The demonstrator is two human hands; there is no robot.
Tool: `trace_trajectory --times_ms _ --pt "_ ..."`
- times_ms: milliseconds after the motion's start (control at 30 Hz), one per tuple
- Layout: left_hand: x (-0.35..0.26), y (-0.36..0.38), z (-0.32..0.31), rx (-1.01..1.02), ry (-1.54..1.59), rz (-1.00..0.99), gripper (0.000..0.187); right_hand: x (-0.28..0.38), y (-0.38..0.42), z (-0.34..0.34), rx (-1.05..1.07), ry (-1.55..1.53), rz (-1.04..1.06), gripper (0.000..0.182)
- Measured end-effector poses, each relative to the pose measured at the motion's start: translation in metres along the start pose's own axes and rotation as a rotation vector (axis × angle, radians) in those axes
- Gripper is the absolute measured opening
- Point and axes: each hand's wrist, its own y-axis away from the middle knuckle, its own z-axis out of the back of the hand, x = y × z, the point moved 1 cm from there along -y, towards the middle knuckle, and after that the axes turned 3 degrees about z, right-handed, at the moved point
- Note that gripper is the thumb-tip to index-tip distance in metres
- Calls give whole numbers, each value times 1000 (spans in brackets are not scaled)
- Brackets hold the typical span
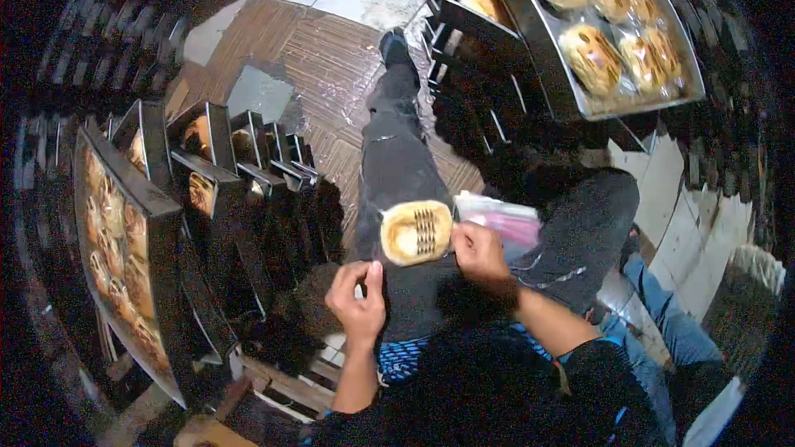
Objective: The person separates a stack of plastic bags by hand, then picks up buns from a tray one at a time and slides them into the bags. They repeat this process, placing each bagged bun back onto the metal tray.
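A round golden bun [406, 236] in a clear plastic bag with dark printed marks is held above my lap. My right hand [480, 252] is closed on the bag's right edge. At the bag's lower left corner, my left hand [360, 294] pinches with thumb and forefinger; the clear film there is hard to make out. Beside my right hand, a stack of clear and pink plastic bags [509, 228] lies on my right thigh.
A metal tray [588, 108] of bagged breads [592, 58] stands high at the right. At left, a tray [170, 199] of bagged breads [116, 236] leans by several stacked trays. Flattened cardboard [683, 236] and another person's jeans [671, 314] are at the right.
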Motion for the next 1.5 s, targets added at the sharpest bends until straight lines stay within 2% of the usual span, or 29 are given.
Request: trace_trajectory --times_ms 33,133,167,233,267,333,400,433,467,533,567,600,633,667,700,733,800,867,933,967,1000,1067,1133,1200,1267,1333,1367,1433,1500 --pt "-7 4 2 -40 -25 -104 6 -14 -3 9 202 84 -59 21" --pt "-21 -1 14 -115 -27 -102 9 52 -15 57 -69 253 116 17" --pt "-40 -14 15 -149 96 36 15 71 -22 64 -49 215 319 14" --pt "-47 -48 17 -91 121 -20 18 101 -34 67 -8 139 723 18" --pt "-43 -62 17 -32 109 -20 18 108 -39 56 84 127 808 39" --pt "-49 -83 10 72 281 164 19 112 -50 34 181 350 837 56" --pt "-54 -95 6 101 330 147 23 100 -72 27 354 242 660 64" --pt "-58 -97 6 83 368 127 25 119 -80 46 496 200 528 65" --pt "-59 -98 4 59 406 116 28 138 -85 69 544 199 451 66" --pt "-45 -100 -1 30 388 19 28 126 -100 100 380 -3 438 63" --pt "-44 -98 -8 34 434 77 27 134 -108 125 331 -118 435 69" --pt "-35 -98 -21 -2 423 58 27 145 -115 152 223 -176 423 66" --pt "-31 -96 -33 49 430 85 26 157 -122 180 197 -327 228 61" --pt "-30 -94 -44 101 436 117 24 152 -146 207 61 -297 297 54" --pt "-31 -93 -54 173 408 184 17 147 -170 233 -80 -257 359 46" --pt "-34 -92 -65 177 512 191 13 147 -190 258 -233 -134 304 46" --pt "-41 -99 -70 190 296 146 15 157 -218 292 -565 171 229 49" --pt "-42 -108 -71 141 268 115 15 131 -223 319 -850 508 420 49" --pt "-36 -116 -75 63 274 70 13 128 -183 295 -945 661 568 51" --pt "-29 -116 -76 22 291 39 12 119 -158 270 -1024 621 533 52" --pt "-24 -116 -77 -17 304 4 10 103 -140 243 -1140 455 597 56" --pt "-24 -116 -78 -43 279 -25 12 73 -107 198 -1243 232 628 59" --pt "-30 -115 -79 -61 238 -92 12 53 -82 153 -1049 -599 308 58" --pt "-15 -110 -84 -15 252 -47 11 64 -99 135 -775 -1318 206 64" --pt "-19 -107 -79 -12 207 -92 11 99 -113 131 -645 -1283 102 58" --pt "-14 -102 -82 -39 237 -110 12 77 -127 120 -883 -1151 -41 51" --pt "-13 -99 -83 -44 230 -86 11 66 -126 122 -802 -1133 -38 42" --pt "-16 -94 -83 -82 197 -140 11 60 -104 123 -880 -1118 -52 38" --pt "-17 -93 -78 -95 151 -138 12 42 -67 117 -781 -1142 -4 34"
